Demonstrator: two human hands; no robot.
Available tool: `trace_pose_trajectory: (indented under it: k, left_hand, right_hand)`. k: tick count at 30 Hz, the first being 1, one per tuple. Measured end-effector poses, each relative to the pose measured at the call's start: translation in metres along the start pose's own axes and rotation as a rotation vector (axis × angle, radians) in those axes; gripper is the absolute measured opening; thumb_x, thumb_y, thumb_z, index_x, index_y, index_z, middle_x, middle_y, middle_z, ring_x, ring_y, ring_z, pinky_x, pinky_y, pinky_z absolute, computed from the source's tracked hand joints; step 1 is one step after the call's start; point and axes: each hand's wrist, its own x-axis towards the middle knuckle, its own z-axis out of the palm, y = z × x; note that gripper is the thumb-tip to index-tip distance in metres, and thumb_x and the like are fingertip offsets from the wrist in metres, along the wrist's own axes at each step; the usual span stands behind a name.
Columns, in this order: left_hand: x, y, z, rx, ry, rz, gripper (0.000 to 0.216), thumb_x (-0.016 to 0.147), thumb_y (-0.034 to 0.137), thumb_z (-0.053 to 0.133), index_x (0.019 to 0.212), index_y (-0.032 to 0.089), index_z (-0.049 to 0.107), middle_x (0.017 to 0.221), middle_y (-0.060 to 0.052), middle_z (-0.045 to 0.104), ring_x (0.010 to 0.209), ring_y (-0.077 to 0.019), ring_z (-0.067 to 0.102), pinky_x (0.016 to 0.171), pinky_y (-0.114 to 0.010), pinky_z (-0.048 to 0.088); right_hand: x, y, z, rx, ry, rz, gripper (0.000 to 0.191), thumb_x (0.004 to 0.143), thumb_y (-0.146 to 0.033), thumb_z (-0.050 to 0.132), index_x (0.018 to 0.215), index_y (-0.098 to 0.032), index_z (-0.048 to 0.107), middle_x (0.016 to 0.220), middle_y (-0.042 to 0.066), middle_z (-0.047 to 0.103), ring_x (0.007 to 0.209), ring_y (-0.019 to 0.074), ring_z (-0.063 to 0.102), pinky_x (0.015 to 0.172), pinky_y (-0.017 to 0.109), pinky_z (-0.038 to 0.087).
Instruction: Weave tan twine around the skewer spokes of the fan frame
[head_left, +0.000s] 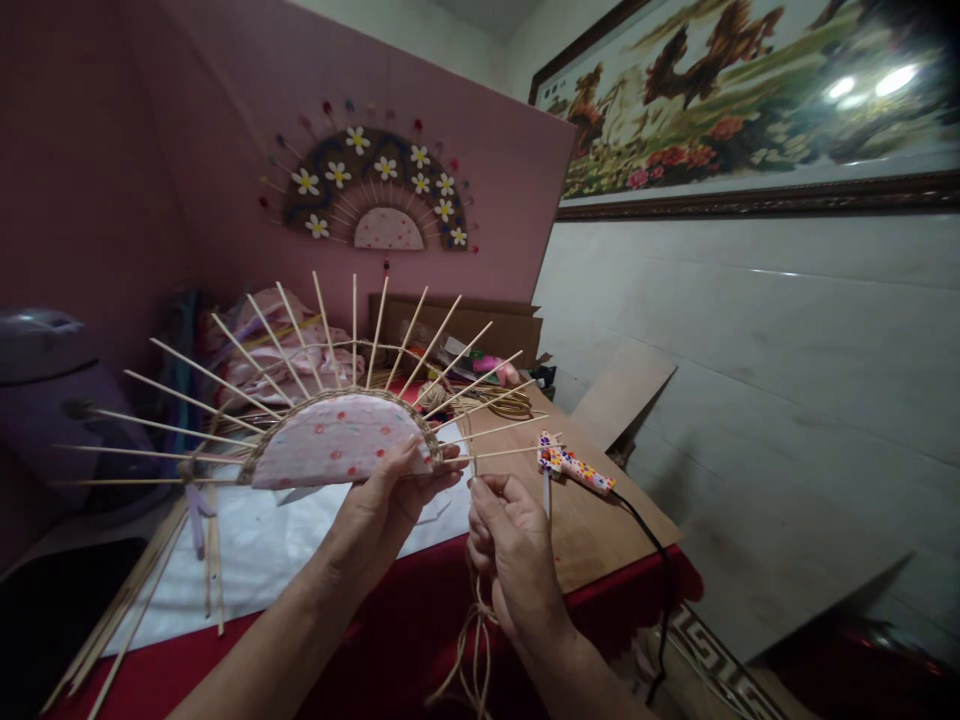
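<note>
The left hand (391,488) is clamped on the right end of a pink half-disc with red spots and a braided tan rim (321,440), thumb across its front face and fingers behind it. The half-disc is held up in front of the worktable, its straight edge down, and thin pale wooden sticks (355,325) fan outward from its curved rim. A thin tan strand crosses the sticks in an arc farther out from the rim. The right hand (514,535), apart from the left hand but near it, pinches tan twine (478,655) between thumb and fingertips just below the lowest sticks on the right; loose strands dangle beneath that fist. At the far left, a lilac ribbon (196,520) hangs by the ends of the lowest sticks. Below, a white sheet (277,550) and a brown board (626,535) lie over a dark red cloth (397,610), with loose flat wooden strips (139,595) at the left edge. A flower-patterned glue gun with a black cord (581,468) rests on the board, to the right of the hands. Behind stand a brown cardboard box (476,322) and crumpled pink fabric (251,365). On the pink wall panel (480,120) hangs a dark brown fan-shaped decoration with white flowers (386,168).
</note>
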Motion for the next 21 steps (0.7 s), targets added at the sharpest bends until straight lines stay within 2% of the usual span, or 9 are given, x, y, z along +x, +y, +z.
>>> trace_pose_trajectory:
  k: [11, 21]
  left_hand:
    - [0.0003, 0.0002, -0.0037, -0.043, 0.022, -0.006, 0.013, 0.078, 0.026, 0.061, 0.078, 0.015, 0.068, 0.082, -0.006, 0.072, 0.082, -0.0179, 0.065, 0.085, -0.034, 0.048]
    - [-0.0002, 0.0028, -0.0006, -0.071, 0.027, -0.009, 0.013, 0.080, 0.023, 0.058, 0.078, 0.014, 0.067, 0.076, -0.003, 0.069, 0.073, -0.0143, 0.063, 0.076, -0.031, 0.049]
  right_hand:
    - [0.0002, 0.0005, -0.0010, -0.028, 0.003, -0.012, 0.026, 0.075, -0.037, 0.065, 0.081, -0.019, 0.048, 0.051, -0.010, 0.037, 0.039, 0.0016, 0.024, 0.034, 0.011, 0.016]
    - [0.0010, 0.0018, 0.0011, -0.005, 0.010, -0.011, 0.027, 0.074, -0.036, 0.066, 0.082, -0.019, 0.048, 0.051, -0.011, 0.037, 0.039, 0.0013, 0.023, 0.034, 0.011, 0.016]
